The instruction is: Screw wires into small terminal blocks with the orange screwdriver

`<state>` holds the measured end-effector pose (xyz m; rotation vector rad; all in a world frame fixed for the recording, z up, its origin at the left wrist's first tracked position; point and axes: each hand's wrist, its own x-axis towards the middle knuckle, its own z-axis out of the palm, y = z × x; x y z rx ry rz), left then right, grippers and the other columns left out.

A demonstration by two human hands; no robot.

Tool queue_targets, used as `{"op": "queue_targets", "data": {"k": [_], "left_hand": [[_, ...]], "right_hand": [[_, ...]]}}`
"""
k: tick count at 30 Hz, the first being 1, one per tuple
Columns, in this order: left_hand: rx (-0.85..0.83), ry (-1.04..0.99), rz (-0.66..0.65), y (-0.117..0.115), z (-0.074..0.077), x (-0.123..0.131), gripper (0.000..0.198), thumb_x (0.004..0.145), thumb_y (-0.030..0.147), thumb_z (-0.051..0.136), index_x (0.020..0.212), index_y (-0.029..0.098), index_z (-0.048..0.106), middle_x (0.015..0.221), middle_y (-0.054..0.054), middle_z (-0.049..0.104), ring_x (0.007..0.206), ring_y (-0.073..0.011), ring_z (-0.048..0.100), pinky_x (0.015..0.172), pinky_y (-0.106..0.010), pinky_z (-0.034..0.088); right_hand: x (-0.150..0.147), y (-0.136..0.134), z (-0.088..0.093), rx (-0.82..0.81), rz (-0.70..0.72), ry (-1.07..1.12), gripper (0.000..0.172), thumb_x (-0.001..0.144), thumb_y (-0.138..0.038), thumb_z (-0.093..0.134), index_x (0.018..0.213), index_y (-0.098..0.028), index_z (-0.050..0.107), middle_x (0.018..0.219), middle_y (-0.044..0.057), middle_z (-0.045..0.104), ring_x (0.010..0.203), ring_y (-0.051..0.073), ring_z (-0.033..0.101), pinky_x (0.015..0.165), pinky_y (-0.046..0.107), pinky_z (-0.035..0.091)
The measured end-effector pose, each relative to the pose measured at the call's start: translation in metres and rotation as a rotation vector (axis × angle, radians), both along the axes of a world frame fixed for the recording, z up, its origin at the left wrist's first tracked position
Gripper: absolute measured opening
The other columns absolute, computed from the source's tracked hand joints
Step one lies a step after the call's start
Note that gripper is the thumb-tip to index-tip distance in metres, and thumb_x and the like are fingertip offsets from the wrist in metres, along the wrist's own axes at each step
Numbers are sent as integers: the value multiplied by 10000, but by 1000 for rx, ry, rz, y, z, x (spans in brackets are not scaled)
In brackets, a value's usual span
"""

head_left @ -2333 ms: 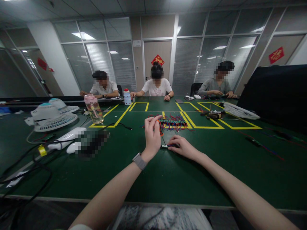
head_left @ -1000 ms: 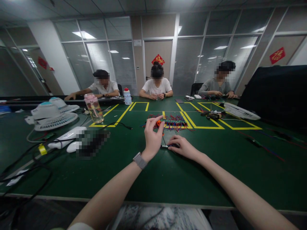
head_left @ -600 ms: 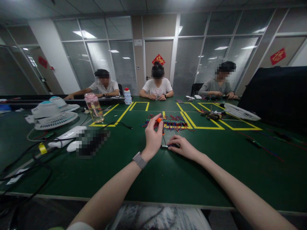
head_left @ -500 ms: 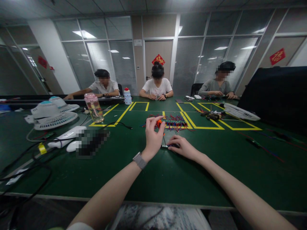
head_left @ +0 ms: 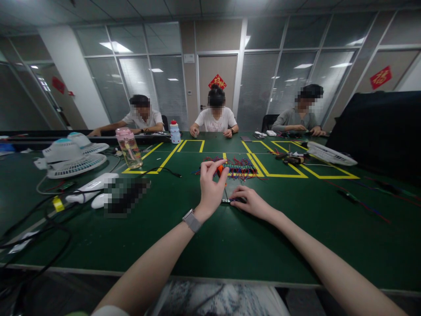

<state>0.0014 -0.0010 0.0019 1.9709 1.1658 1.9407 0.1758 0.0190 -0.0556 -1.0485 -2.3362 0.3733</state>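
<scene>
Upright in my left hand is a screwdriver with an orange handle; the fingers are closed around the handle. Its thin dark shaft points down at a small dark circuit board with pale parts on the table. My right hand lies low beside that board, its fingertips pinching the right end and hiding part of it. Just beyond my hands is a row of small green boards with many red and blue wires.
The green table carries yellow tape outlines. To the left are white fans, a pink-lided bottle, a white power strip and black cables. Tools lie at the right, near a large black panel. Three people sit opposite.
My hands, the screwdriver and the board stay nearly in place. The person opposite in the middle has moved both hands apart.
</scene>
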Motion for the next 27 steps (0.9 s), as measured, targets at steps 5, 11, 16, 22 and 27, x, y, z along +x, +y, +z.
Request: {"op": "queue_targets", "data": {"k": [5,11,16,22,27], "left_hand": [[-15,-39,-93,3,-2,0,328,948,241,377,1220,221,559,1188,-77,588,1123,-167,537,981,-323,409],[15,-9,-17,1,0,0,227,891,274,518,1074,216,637,1031,-56,627,967,-170,582,877,-309,454],[-5,-18,-29,1,0,0,282,930,267,430,1134,223,619,1072,-68,580,1020,-164,562,908,-303,442],[-15,-43,-108,3,-3,0,286,930,256,438,1179,220,574,1115,-64,628,1011,-165,586,905,-313,446],[7,2,-17,0,0,-1,213,888,294,525,1046,228,652,991,-50,582,900,-154,573,820,-278,460]], "right_hand": [[0,-1,1,0,-1,-2,170,830,-299,628,944,-219,725,934,61,605,871,194,583,831,326,455],[-1,-1,2,13,0,-12,163,825,-274,635,941,-206,726,925,65,605,874,196,576,823,319,451],[0,0,0,15,2,-9,165,825,-278,635,947,-216,727,925,59,605,870,191,579,822,318,449],[0,0,0,6,-4,-17,174,828,-290,629,954,-219,725,932,61,605,877,195,580,828,325,452],[-1,-1,1,8,-9,-8,170,824,-286,632,948,-218,727,934,63,606,881,196,582,831,327,456]]}}
